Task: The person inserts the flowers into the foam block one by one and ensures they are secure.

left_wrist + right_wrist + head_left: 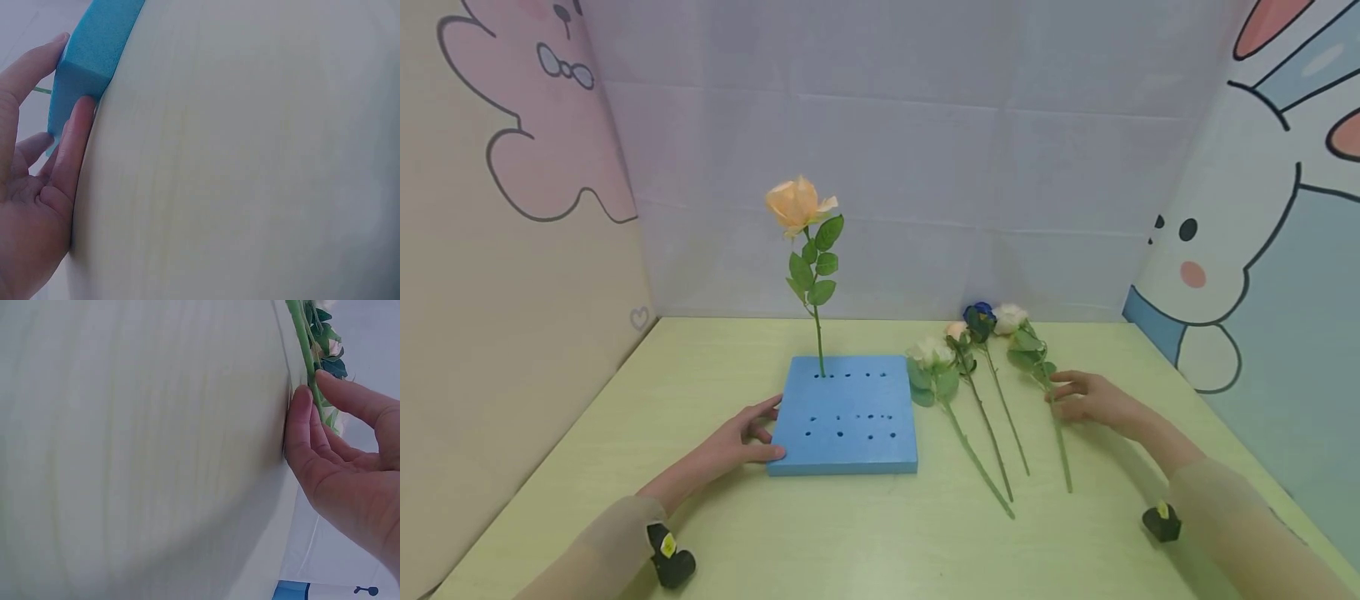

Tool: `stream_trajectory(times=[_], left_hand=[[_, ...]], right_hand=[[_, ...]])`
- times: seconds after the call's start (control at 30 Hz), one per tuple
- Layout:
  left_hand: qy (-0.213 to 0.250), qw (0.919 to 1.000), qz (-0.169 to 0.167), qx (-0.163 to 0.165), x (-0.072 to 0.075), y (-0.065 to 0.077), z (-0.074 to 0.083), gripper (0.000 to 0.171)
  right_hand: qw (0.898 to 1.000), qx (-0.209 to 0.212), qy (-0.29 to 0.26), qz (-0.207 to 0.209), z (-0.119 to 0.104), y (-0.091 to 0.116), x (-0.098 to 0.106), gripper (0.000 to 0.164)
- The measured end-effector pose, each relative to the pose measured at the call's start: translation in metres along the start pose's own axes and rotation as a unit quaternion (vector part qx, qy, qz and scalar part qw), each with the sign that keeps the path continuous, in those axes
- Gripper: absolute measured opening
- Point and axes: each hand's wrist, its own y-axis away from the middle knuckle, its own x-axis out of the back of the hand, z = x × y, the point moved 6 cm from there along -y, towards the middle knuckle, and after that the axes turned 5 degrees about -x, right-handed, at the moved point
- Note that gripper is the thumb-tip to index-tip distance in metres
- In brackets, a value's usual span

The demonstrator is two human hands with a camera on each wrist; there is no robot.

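Note:
A blue foam block (842, 454) with rows of small holes lies flat on the table. My left hand (741, 437) holds its left edge, the thumb on top near the front corner and fingers against the side. In the left wrist view, the fingers touch the blue foam block (94, 62). A peach rose (797, 206) with green leaves stands upright in a hole of the back row. At the right, my right hand (1093, 400) pinches the stem of a white rose (1011, 319). Thumb and fingers meet around its green stem (302, 334) in the right wrist view.
Between block and right hand lie another white rose (931, 352), a blue rose (980, 321) and a pale peach rose (956, 331), partly covered by leaves. Their stems point toward the front of the table (880, 542). A pale curtain (895, 167) hangs behind.

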Motion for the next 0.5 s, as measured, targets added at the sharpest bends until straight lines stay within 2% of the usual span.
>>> stream_trajectory(times=[0.3,0.5], left_hand=[[0.0,1.0,0.002,-0.001,0.0,0.001,0.001,0.093],[-0.002,1.0,0.002,0.004,0.0,0.0,0.0,0.093]], right_hand=[[0.994,-0.019,-0.102,-0.023,-0.003,-0.003,-0.011,0.077],[0.993,-0.026,-0.115,-0.031,-0.003,-0.002,-0.013,0.077]])
